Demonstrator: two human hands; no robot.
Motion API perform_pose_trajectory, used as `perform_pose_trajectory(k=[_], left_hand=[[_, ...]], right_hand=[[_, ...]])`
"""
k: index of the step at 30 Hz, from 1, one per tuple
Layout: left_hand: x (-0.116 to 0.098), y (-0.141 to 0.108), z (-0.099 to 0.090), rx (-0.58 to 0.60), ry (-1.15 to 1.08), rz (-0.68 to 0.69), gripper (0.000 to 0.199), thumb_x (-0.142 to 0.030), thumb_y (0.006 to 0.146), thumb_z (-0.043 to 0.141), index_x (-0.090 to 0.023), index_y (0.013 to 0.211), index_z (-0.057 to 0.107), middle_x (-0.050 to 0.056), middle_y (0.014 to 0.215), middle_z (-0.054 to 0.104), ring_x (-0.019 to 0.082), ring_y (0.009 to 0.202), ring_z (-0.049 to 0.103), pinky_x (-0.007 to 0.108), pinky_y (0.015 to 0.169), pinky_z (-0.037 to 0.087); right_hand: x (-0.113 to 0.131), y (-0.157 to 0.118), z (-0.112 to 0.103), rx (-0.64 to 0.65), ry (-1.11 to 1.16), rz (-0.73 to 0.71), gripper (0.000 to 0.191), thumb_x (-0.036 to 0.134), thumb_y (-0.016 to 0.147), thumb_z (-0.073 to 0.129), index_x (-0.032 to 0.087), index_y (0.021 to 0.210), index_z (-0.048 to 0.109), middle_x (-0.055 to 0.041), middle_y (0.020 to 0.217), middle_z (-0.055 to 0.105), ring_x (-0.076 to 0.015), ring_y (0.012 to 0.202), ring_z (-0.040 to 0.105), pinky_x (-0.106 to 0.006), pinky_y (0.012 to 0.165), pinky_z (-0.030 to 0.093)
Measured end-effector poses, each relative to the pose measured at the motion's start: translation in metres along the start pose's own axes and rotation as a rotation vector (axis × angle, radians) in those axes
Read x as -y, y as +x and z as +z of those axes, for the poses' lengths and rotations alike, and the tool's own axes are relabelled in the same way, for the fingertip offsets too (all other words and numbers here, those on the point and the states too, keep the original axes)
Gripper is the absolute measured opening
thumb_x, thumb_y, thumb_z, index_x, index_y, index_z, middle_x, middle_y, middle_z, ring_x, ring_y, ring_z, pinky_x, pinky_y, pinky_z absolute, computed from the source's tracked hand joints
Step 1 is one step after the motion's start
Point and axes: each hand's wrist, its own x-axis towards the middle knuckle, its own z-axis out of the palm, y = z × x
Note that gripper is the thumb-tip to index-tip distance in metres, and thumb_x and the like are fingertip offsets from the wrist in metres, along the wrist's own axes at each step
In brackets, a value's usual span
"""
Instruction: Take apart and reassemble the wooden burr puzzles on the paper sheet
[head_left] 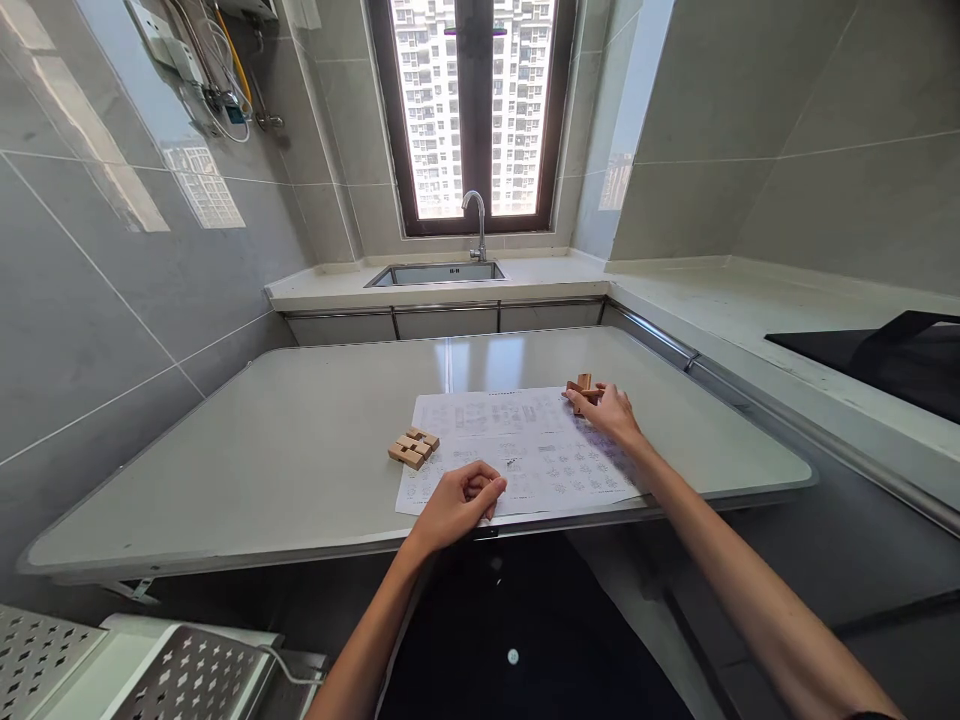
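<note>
A printed sheet of paper [525, 480] with rows of small diagrams lies near the table's front edge. My right hand [611, 410] is at its far right corner, with thumb and fingers closed on a wooden block [591, 393]. Other wooden pieces [583, 380] stand against that block, partly hidden by my fingers. My left hand [465, 497] rests at the sheet's near edge, its fingers curled in and nothing visible in them. To its upper left, several notched wooden blocks [414, 447] lie grouped side by side across the sheet's left edge.
The sheet lies on a pale glossy table [300, 440] with rounded corners. Behind it are a counter with a sink [435, 274] and a faucet [478, 225] under a window. A black item [885, 350] sits on the right counter. A perforated metal panel [195, 675] is at lower left.
</note>
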Motion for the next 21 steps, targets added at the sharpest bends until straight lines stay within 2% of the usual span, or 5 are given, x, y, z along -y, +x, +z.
perform_pose_trajectory(k=[3, 6, 13, 18, 21], left_hand=[[0.0, 0.0, 0.0, 0.006, 0.0, -0.003, 0.038, -0.055, 0.099, 0.059, -0.018, 0.091, 0.064, -0.004, 0.062, 0.058, 0.011, 0.058, 0.05, 0.024, 0.059, 0.037], [-0.001, 0.0, 0.0, 0.012, -0.002, -0.002, 0.037, -0.054, 0.098, 0.06, -0.018, 0.091, 0.064, -0.004, 0.063, 0.058, 0.012, 0.059, 0.051, 0.024, 0.06, 0.038], [-0.002, 0.004, 0.003, -0.002, 0.042, -0.005, 0.038, -0.056, 0.098, 0.058, -0.019, 0.092, 0.064, -0.004, 0.064, 0.056, 0.012, 0.058, 0.049, 0.025, 0.059, 0.037], [0.013, 0.012, -0.009, -0.53, 0.474, 0.081, 0.032, -0.049, 0.099, 0.055, -0.02, 0.095, 0.066, 0.0, 0.073, 0.057, 0.02, 0.072, 0.056, 0.033, 0.074, 0.046], [0.027, 0.017, -0.028, -0.773, 0.861, 0.056, 0.031, -0.039, 0.091, 0.066, -0.016, 0.113, 0.065, 0.015, 0.116, 0.061, 0.033, 0.112, 0.056, 0.048, 0.1, 0.045]], right_hand=[[0.004, -0.039, 0.001, -0.119, 0.034, -0.134, 0.082, 0.061, 0.084, 0.065, 0.012, 0.146, 0.042, -0.0265, 0.15, 0.042, -0.0411, 0.146, 0.036, -0.056, 0.117, 0.036], [0.014, -0.087, 0.003, -0.101, 0.129, -0.32, 0.06, 0.054, 0.089, 0.062, 0.02, 0.137, 0.051, -0.0194, 0.141, 0.052, -0.0363, 0.133, 0.049, -0.052, 0.108, 0.045], [0.039, -0.131, -0.004, 0.35, 0.284, -0.445, 0.025, 0.042, 0.098, 0.055, 0.022, 0.092, 0.069, 0.0, 0.071, 0.064, -0.0182, 0.063, 0.057, -0.031, 0.062, 0.044], [0.036, -0.126, -0.006, 0.331, 0.315, -0.411, 0.025, 0.043, 0.096, 0.057, 0.023, 0.089, 0.069, 0.0026, 0.065, 0.058, -0.0166, 0.059, 0.053, -0.029, 0.059, 0.041], [0.034, -0.125, -0.005, 0.328, 0.33, -0.38, 0.025, 0.044, 0.096, 0.058, 0.023, 0.089, 0.07, 0.0024, 0.065, 0.059, -0.0167, 0.06, 0.054, -0.029, 0.06, 0.042]])
